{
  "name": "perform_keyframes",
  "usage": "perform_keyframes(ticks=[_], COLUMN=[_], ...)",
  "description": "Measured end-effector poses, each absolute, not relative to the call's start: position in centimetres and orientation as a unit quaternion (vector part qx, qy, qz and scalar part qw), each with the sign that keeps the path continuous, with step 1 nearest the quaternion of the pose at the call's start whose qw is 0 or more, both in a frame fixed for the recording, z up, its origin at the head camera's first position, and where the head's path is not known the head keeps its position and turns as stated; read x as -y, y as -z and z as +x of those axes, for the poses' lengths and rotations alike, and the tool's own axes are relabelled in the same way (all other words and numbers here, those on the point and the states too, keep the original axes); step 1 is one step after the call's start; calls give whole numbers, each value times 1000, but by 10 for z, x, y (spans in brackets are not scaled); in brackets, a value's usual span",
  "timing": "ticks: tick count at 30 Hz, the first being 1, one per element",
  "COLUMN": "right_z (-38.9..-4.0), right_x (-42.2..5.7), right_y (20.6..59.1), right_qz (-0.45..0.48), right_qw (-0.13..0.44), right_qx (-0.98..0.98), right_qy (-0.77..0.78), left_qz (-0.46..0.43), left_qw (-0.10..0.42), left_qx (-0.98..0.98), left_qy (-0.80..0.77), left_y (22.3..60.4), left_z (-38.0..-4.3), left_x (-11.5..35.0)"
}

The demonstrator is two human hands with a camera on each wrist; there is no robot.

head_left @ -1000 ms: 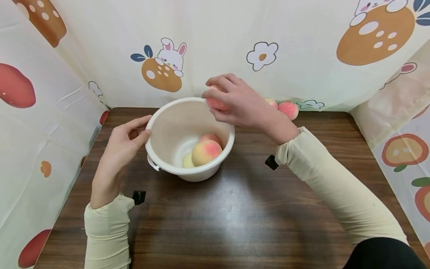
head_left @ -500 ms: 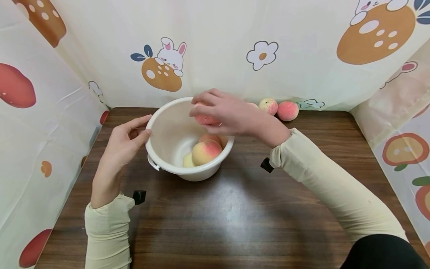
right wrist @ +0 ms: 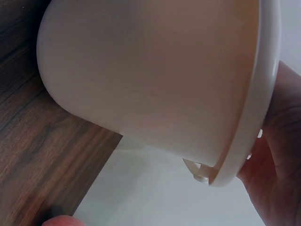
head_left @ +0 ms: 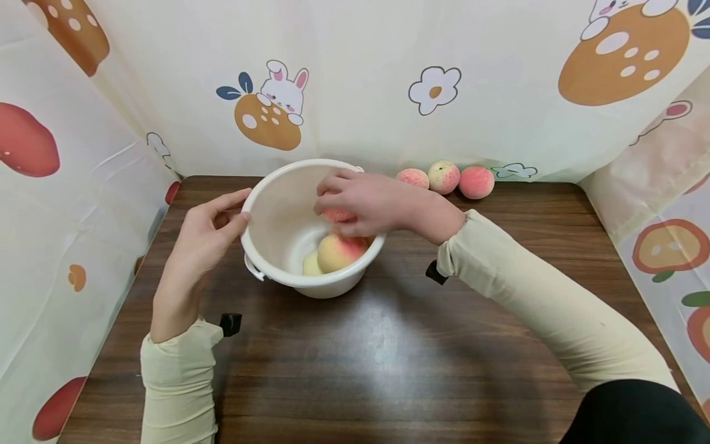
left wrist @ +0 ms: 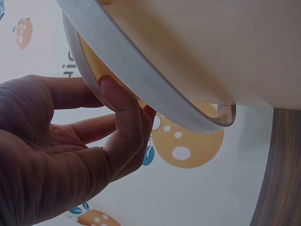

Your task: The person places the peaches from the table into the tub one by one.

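Note:
A white bucket (head_left: 326, 290) stands on the table in the head view. My left hand (head_left: 202, 237) pinches its left rim; the left wrist view shows the fingers and thumb at the white rim and handle (left wrist: 84, 70). Inside the bucket's mouth, my right hand (head_left: 377, 203) grips a pink peach (head_left: 337, 214), which its fingers partly cover. Below that lie a yellow-pink peach (head_left: 338, 253) and a paler yellow one (head_left: 312, 264); another is mostly hidden by the hand. From the right wrist, the hand (right wrist: 282, 155) reaches over the rim.
Three more peaches sit in a row at the table's back edge: a speckled pink one (head_left: 413, 179), a pale speckled one (head_left: 444, 177) and a redder one (head_left: 476, 182). Printed cloth (head_left: 366, 74) hangs behind and beside the dark wooden table (head_left: 388, 370).
My right hand has moved left and down with the peach, from above the bucket's back right rim into its mouth. The back row of peaches is uncovered. My left hand stays put.

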State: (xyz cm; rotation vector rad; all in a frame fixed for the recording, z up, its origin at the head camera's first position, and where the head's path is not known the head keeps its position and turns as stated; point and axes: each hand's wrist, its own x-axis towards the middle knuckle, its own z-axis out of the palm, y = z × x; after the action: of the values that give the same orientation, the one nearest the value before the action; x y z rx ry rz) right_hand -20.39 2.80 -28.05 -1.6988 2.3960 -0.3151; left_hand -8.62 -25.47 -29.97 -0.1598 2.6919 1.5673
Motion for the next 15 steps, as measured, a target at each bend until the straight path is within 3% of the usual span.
perform_keyframes(ticks=[15], right_z=[-206], right_x=[-23], right_y=[283], right_qz=[-562], right_qw=[118], right_qx=[-817], right_qy=[53], left_qz=[-53], left_qw=[11], left_qx=[-865], left_qy=[-498], left_y=[300], left_z=[-86], left_x=[254])
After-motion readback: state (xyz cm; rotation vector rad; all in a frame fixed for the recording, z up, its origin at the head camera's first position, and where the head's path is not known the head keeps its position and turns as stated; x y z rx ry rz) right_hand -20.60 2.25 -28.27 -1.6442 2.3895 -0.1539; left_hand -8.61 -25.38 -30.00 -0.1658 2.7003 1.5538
